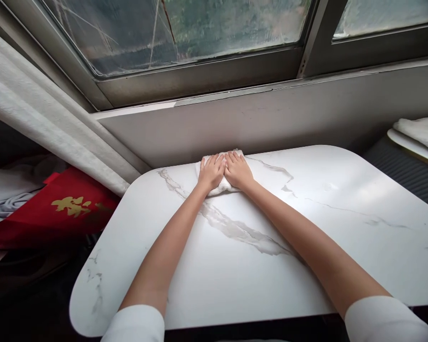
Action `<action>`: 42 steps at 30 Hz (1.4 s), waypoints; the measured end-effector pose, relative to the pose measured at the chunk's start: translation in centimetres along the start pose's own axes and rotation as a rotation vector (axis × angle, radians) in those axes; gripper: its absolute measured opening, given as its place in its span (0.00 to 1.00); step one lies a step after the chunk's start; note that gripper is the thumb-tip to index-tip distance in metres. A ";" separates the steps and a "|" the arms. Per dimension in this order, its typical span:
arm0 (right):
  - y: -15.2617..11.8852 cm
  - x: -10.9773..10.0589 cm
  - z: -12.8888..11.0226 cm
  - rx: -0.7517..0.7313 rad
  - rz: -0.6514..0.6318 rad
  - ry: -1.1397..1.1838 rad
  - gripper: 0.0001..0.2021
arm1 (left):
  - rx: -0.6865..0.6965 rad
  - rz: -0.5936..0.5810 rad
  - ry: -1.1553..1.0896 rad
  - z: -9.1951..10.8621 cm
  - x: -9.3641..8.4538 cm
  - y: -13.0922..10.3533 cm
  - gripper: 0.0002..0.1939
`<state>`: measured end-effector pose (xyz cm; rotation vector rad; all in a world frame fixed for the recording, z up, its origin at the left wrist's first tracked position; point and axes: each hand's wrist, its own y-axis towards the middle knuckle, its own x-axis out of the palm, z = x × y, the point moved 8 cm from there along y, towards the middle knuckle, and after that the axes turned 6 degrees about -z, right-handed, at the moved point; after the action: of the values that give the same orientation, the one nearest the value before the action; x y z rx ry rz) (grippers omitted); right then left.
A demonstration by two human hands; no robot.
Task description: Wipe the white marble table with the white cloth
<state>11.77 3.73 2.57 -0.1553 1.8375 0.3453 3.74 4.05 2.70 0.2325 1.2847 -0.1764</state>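
Note:
A folded white cloth (pixel 224 187) lies at the far edge of a white marble-patterned table (pixel 207 285). My left hand (pixel 212 172) rests flat on the left part of the cloth, fingers stretched forward and a little apart. Beside it, my right hand (pixel 238 170) presses palm down on the cloth's right part, its fingers spread too. The two hands nearly meet at the fingertips and thumbs. Neither hand grips the cloth; much of it is hidden under them.
A wall and a window with a metal frame (pixel 199 76) rise behind the table. Left are a pale curtain (pixel 57 109) and a red bag (pixel 82 204) with gold marking. Another white cloth (pixel 423 133) lies at the far right, beside a dark ribbed surface (pixel 403 166).

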 end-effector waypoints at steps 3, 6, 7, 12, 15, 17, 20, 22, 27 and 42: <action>-1.6 -0.3 0.3 0.051 0.006 -0.008 0.27 | 0.035 0.030 -0.033 0.8 0.0 -0.7 0.25; -3.8 -0.6 0.6 0.056 -0.009 -0.034 0.28 | 0.015 0.073 -0.013 1.9 0.1 -2.1 0.24; -4.7 -0.8 0.7 0.048 -0.011 -0.045 0.28 | -0.001 0.087 0.001 2.4 0.2 -2.8 0.23; -11.0 -2.0 0.9 -0.017 -0.014 -0.098 0.28 | 0.019 0.075 0.020 6.3 1.1 -8.3 0.24; -15.8 -2.6 0.6 -0.052 -0.023 -0.138 0.27 | 0.071 0.026 -0.032 8.8 1.5 -12.5 0.25; -18.9 -3.0 0.2 -0.073 -0.024 -0.167 0.28 | 0.100 -0.005 -0.079 10.3 1.6 -15.3 0.25; -23.2 -3.6 -0.3 -0.115 -0.006 -0.199 0.27 | 0.138 -0.079 -0.162 12.2 1.9 -18.8 0.27; -25.6 -4.1 -0.6 -0.152 0.018 -0.208 0.28 | 0.146 -0.155 -0.240 13.2 2.2 -20.5 0.28; -28.2 -5.4 0.3 -0.219 0.021 -0.198 0.33 | 0.081 -0.346 -0.457 14.9 2.8 -22.3 0.33; -9.0 -3.9 10.4 0.033 -0.087 -0.052 0.28 | 0.167 -0.085 -0.057 12.7 3.7 -1.2 0.24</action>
<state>24.91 -1.85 2.21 -0.2013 1.7786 0.2552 16.20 -0.56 2.40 0.3138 1.2246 -0.3613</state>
